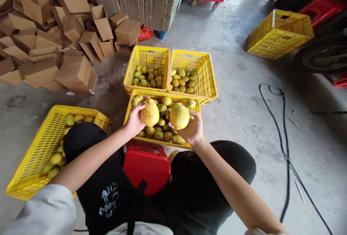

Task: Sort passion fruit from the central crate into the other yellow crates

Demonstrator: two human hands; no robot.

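My left hand (135, 120) is closed around a bumpy yellow lemon (150, 113). In my right hand (193, 128) rests a rounder, smoother yellow-green lemon (179, 117), with the fingers curled behind it. Both fruits are held side by side, a small gap apart, above a yellow plastic crate (127, 109) full of green and yellow lemons. Behind that crate stand two more, a left crate (128, 80) and a right crate (207, 76), each with lemons at the bottom. The fingertips behind the fruits are partly hidden.
A yellow crate (35, 144) with lemons sits by my left knee. Between my legs is a red stool (148, 168). Cardboard boxes (74, 70) are heaped at the left. Black cable (284, 126) lies on the floor at right, below another yellow crate (267, 40).
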